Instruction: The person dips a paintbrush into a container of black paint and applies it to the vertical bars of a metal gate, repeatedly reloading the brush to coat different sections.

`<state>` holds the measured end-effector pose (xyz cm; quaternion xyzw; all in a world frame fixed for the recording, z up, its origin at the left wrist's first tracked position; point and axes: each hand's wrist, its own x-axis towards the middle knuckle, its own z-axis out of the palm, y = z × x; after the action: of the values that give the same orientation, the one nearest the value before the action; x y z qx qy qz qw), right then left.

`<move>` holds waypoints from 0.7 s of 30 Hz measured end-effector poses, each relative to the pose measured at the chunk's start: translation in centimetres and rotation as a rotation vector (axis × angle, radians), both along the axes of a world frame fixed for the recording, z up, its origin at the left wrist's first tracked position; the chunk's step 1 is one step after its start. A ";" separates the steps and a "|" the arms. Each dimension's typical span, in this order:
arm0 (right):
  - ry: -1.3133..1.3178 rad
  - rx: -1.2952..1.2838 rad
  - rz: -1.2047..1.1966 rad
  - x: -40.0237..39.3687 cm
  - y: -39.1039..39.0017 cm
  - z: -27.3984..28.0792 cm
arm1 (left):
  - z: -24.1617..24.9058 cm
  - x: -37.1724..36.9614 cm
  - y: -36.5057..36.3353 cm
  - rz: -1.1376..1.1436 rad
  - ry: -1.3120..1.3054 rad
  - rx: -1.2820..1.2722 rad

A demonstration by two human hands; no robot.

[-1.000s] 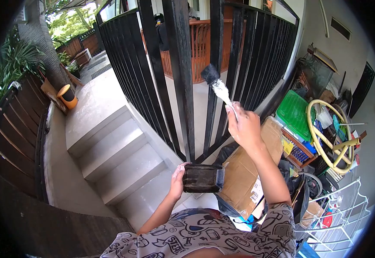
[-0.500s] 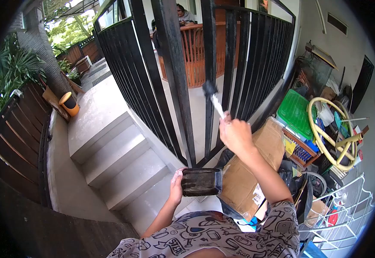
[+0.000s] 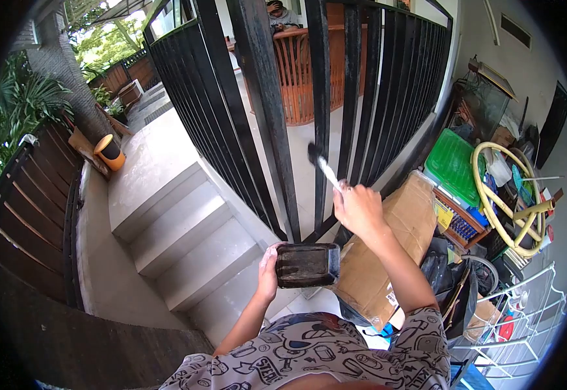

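In my right hand (image 3: 360,209) is a paintbrush (image 3: 326,170) with a white handle, gripped near the handle's end. Its dark bristles overlap a black bar of the metal railing (image 3: 320,117) in this view. My left hand (image 3: 268,272) grips the left side of a black, paint-stained rectangular container (image 3: 306,265), held in front of my chest with its open top facing me. Dark residue coats the inside of the container. The railing's corner post (image 3: 267,97) rises just beyond the container.
Tiled steps (image 3: 192,244) climb on the left toward an orange and black pot (image 3: 109,153). To the right lie a flattened cardboard box (image 3: 394,234), a green lid (image 3: 452,168), a coiled yellow hose (image 3: 482,188) and a white drying rack (image 3: 517,325). Behind the railing, a person (image 3: 282,18) sits by a wooden counter (image 3: 296,78).
The brush has moved slightly down, its bristles now lower against the railing bar. The container has shifted a little up and right in view. Both hands keep their hold.
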<state>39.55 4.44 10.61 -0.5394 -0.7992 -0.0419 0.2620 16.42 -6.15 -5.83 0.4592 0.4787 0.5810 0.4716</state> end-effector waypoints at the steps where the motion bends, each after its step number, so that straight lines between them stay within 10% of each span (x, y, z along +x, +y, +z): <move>1: -0.069 -0.067 0.002 0.1 0.0 -0.5 | 0.0 0.1 0.1 0.000 0.001 0.001; 21: 0.228 0.146 0.051 1.1 -0.9 -0.4 | -0.5 -0.4 -1.2 0.049 -0.010 -0.048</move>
<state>40.65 3.51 10.24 -0.4998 -0.7724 -0.0315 0.3907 15.99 -7.33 -6.32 0.4329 0.5013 0.5829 0.4707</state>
